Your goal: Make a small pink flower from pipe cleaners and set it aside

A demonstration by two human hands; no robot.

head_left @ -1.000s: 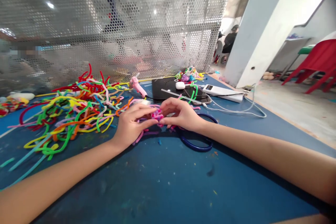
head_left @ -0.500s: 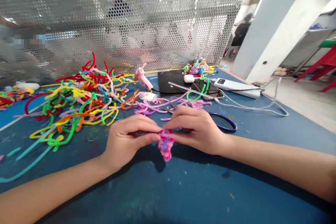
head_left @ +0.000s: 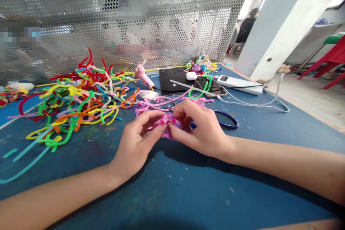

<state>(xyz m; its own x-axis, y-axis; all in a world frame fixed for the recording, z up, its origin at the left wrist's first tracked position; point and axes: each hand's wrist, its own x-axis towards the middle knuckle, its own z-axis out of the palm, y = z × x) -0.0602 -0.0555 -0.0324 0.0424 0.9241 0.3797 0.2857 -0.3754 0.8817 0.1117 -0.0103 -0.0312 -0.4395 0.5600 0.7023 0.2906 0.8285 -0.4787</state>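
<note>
Holding: both hands pinch one pink-and-purple chenille bundle (head_left: 167,121).
Left hand (head_left: 138,143): fingers clamped on the bundle's left side.
Right hand (head_left: 201,129): fingers clamped on its right side.
Change: half a second ago the bundle dangled below the fingertips; now it sits turned up between them, low over the counter (head_left: 188,190).
Behind bundle: blue-handled scissors (head_left: 225,120).
Left of bundle: loose chenille stems (head_left: 78,100).

Perforated metal screen (head_left: 175,25), grey pillar (head_left: 275,25)
</note>
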